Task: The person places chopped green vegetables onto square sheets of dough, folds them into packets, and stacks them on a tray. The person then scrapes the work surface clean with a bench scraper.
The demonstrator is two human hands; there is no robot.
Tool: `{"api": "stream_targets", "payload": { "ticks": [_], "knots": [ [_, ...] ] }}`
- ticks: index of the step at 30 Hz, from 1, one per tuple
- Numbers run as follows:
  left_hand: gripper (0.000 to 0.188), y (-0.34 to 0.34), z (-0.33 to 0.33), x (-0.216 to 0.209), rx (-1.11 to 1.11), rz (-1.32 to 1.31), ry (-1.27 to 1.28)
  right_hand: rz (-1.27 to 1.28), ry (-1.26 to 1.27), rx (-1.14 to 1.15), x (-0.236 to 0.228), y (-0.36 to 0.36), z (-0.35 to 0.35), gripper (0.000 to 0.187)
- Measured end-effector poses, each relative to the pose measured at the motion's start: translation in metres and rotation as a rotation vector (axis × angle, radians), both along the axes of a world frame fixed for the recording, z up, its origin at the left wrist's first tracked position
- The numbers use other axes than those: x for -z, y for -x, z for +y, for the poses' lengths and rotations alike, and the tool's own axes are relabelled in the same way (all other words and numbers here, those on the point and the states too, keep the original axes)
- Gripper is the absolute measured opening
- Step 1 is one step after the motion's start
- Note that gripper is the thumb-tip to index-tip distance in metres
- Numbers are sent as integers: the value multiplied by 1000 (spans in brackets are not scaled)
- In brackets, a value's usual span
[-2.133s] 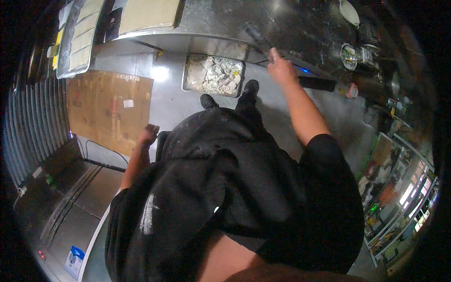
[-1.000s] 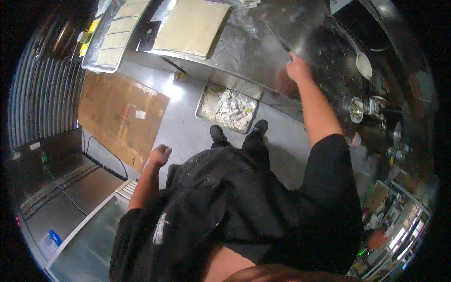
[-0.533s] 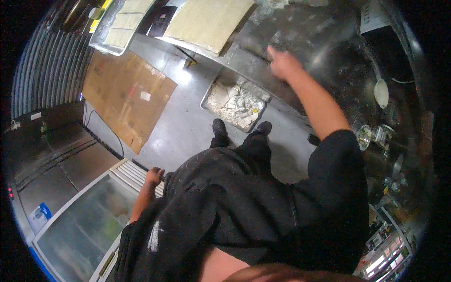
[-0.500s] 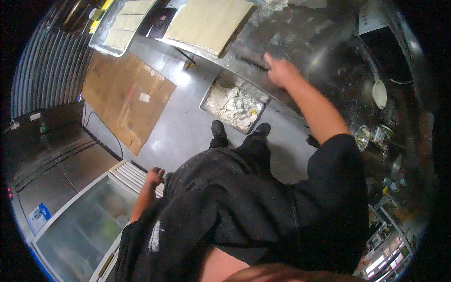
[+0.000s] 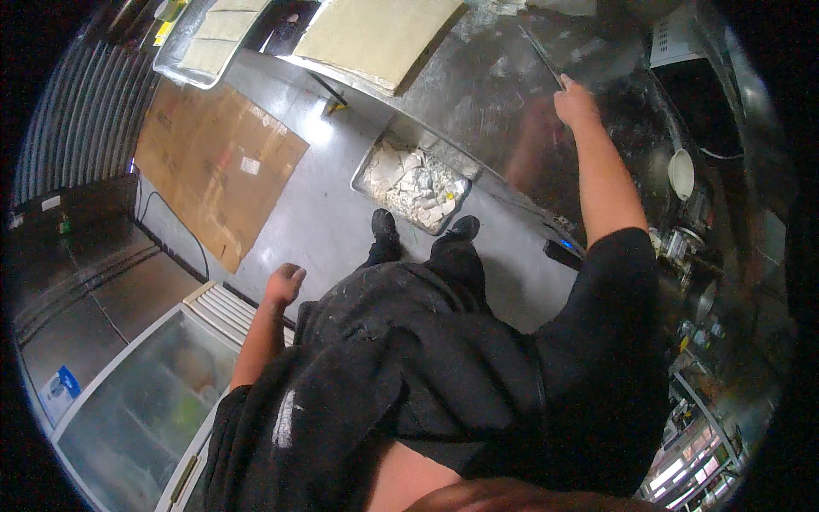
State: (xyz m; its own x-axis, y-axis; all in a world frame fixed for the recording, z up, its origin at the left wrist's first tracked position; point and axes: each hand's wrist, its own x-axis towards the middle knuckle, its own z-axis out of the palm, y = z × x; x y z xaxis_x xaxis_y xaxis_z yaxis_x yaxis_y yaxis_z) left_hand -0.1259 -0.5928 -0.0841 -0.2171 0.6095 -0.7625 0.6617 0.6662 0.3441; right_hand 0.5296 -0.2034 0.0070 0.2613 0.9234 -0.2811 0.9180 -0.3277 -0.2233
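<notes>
My right hand [image 5: 577, 104] is closed around the handle of a knife [image 5: 539, 49]. Its long thin blade points away from me over the dark metal worktable [image 5: 486, 102]. A large pale sheet of dough [image 5: 375, 38] lies at the far left of this table, apart from the blade. Low at my left side, my left hand [image 5: 285, 283] hangs with its fingers loosely curled and nothing visible in it. The glass-topped chest freezer [image 5: 153, 401] is close to it.
By my shoes, a tray of dough scraps [image 5: 409, 183] sits on the floor, partly under the table edge. Flattened cardboard [image 5: 213, 171] covers the floor on the left. Beyond it is a metal tray [image 5: 207, 78] with dough pieces. A white bowl [image 5: 682, 175] stands at the right.
My right hand has swung right and away from me with the knife, which now lies farther from the dough sheet. My left hand has risen slightly from beside the freezer.
</notes>
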Motion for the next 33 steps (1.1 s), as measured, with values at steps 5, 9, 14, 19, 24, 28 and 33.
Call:
{"api": "stream_targets", "payload": {
  "ticks": [5, 9, 14, 19, 24, 28, 33],
  "knots": [
    [43, 26, -32, 13, 34, 71, 162, -17, 204, -237, 11, 67, -34, 63],
    [43, 47, -37, 33, 118, 93, 81, -10, 341, -423, -21, 120, -117, 69],
    [37, 43, -9, 32, -62, -27, 28, 75, 273, -386, -33, 89, -134, 56],
    [29, 10, 27, 7, -216, -119, -74, -10, -41, 128, -2, -58, -61, 46],
    [37, -13, 10, -27, 6, 64, -24, -155, -72, 234, 18, -143, 19, 44],
    [46, -14, -14, -41, 184, 186, 109, -86, -25, 146, 22, -97, 51, 49],
    [55, 7, -22, -19, 332, 247, 206, -106, 129, -132, 3, 0, -3, 56]
  ]
}}
